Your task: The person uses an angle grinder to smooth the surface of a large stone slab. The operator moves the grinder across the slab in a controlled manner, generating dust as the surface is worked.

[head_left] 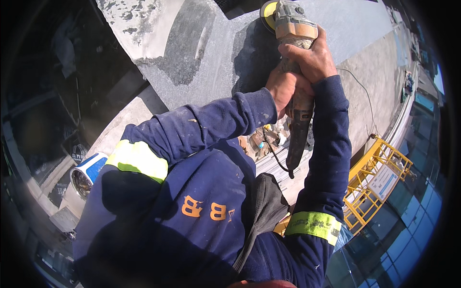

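Observation:
Both my hands grip a worn orange and grey angle grinder [297, 31] at the upper middle. My right hand [317, 56] wraps its body just behind the head, the thumb lying across the top. Lower down, my left hand [284, 89] closes around the body, touching my right hand. A yellow-faced disc [269, 15] on the grinder head is over a grey slab [218, 72]; whether it touches the surface I cannot tell. Darker patches and shadow mark the slab. From the grinder's tail end a black cord [274, 156] loops back upward.
Crumpled debris [269, 139] lies below the slab. At the left stands a blue and white bucket [86, 175]. A yellow metal frame [370, 185] with a sign is at the lower right, near a thin cable [367, 89]. Glass panels [408, 245] lie beyond it.

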Tool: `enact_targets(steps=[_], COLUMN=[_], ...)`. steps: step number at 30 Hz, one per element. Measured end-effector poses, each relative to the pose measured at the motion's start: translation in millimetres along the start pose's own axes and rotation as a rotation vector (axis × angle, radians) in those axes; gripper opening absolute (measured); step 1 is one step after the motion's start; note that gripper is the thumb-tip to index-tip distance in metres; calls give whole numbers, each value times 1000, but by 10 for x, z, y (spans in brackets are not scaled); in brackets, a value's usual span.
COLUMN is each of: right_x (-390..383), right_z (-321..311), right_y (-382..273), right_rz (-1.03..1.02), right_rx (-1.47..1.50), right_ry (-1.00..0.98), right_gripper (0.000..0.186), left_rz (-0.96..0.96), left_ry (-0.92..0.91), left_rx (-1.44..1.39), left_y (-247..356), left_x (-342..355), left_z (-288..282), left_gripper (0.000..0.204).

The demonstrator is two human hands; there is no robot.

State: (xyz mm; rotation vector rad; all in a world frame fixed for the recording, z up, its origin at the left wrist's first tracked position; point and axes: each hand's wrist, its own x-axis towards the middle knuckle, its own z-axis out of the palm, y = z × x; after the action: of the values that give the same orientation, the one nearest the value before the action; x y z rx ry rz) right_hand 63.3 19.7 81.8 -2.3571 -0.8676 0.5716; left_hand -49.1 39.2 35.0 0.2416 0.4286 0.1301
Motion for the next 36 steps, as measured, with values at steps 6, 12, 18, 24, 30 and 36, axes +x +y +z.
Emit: enact_targets(steps=[6,12,18,24,30,36], right_x=[-94,-69,-139,-180,-205,-182], right_z=[81,124,111,102,124,133], right_y=[-33,-4,-14,-56,-96,-88], right_rz=[-75,-74,-100,-95,-69,-186], right_rx=[-37,-46,-35,-86,32,-73], right_ry=[-149,-41,-78,-56,-173,-107], right_gripper=[99,103,101,98,100,96], left_rz=[130,12,83,82,159,178], left_ry=[114,34,66,49,130,107], left_rx=[-8,-80,-38,-100,-4,-96], left_y=[-44,-42,-50,-82,-137,-141], left_x=[-135,-146,-178,-223,-325,-264], left_z=[4,-79,-53,-15,-2,-15], left_gripper=[49,55,58,54,48,45])
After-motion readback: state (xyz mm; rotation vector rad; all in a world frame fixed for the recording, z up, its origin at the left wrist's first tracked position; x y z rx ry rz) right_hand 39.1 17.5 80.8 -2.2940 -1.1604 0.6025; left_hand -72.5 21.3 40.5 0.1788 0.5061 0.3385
